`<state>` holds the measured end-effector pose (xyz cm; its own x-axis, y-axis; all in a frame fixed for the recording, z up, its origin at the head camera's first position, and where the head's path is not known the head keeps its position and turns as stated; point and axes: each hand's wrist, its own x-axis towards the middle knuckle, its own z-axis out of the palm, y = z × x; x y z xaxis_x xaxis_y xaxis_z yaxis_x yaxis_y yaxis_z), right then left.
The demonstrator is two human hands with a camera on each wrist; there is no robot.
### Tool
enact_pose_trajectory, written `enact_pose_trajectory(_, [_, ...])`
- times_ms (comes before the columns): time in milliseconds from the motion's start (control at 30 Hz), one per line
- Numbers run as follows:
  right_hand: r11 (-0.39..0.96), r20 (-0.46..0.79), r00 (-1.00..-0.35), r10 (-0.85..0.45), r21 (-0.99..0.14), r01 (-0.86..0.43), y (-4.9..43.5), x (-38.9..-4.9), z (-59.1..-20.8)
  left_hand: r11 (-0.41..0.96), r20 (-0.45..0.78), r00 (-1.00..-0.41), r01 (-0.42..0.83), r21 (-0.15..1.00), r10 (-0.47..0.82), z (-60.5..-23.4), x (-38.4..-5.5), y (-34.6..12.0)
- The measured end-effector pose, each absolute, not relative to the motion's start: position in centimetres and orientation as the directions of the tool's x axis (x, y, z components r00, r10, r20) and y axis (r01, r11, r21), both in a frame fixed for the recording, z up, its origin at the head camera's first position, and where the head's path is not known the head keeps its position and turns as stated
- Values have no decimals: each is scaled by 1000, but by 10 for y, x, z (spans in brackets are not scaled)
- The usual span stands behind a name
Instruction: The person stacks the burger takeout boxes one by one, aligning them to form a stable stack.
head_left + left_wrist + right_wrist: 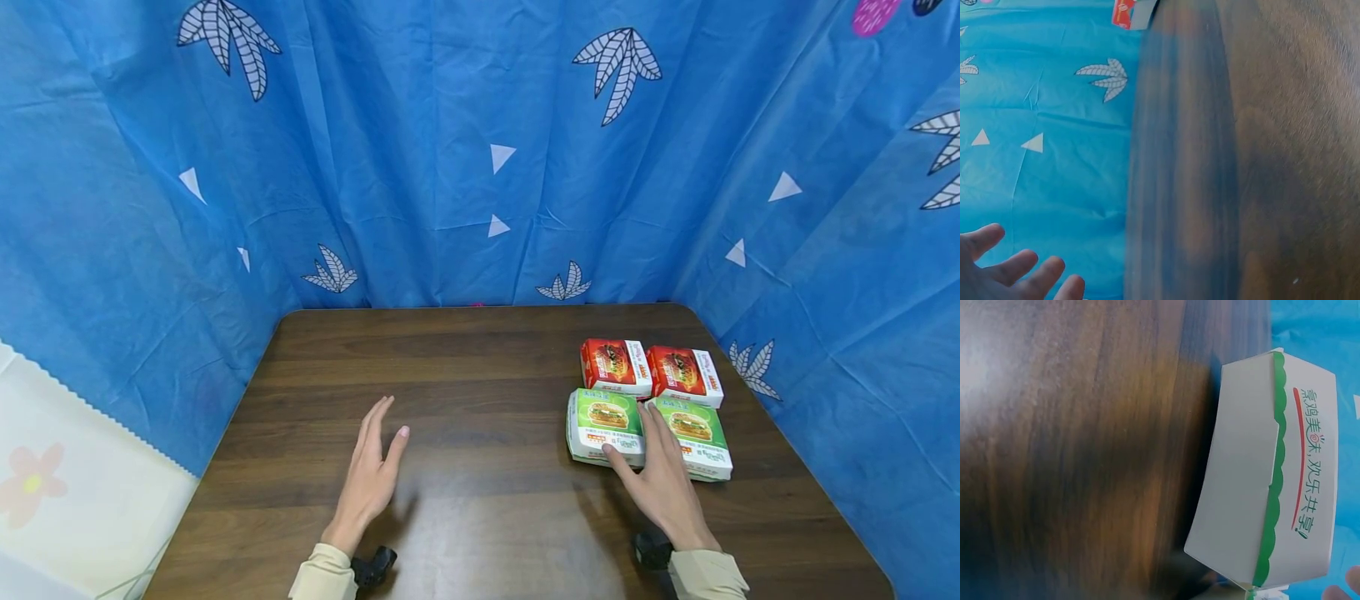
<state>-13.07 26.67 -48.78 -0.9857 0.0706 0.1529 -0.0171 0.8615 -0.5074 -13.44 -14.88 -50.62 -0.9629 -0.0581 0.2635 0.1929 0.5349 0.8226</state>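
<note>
At the table's right stand two green-and-white burger boxes, the left green box (pixel 606 423) and the right green box (pixel 692 433). Behind them are a left red box (pixel 615 367) and a right red box (pixel 684 372). My right hand (pixel 663 487) reaches over the green pair with extended fingers, overlapping the seam between them, its thumb by the left one's front corner. In the right wrist view a white box side (pixel 1235 469) with green scalloped trim stands near the fingertips (pixel 1335 592). My left hand (pixel 367 483) hovers over the table's left half, fingers spread, holding nothing.
The brown wooden table (pixel 480 358) has a blue patterned curtain (pixel 420 167) along its back and sides. White cloth (pixel 82 492) with a flower print hangs at the left. Dark wrist cameras are strapped near both cuffs.
</note>
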Motion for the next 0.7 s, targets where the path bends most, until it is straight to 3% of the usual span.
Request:
enact_pose_trajectory(300, [854, 199, -979, 54, -517, -58, 266, -133, -495, 432, 237, -971, 198, 880, -39, -517, -133, -147])
enact_pose_trajectory(700, [848, 111, -991, 75, -530, 5, 264, -133, -497, 381, 293, -955, 256, 888, -42, -526, -133, -143])
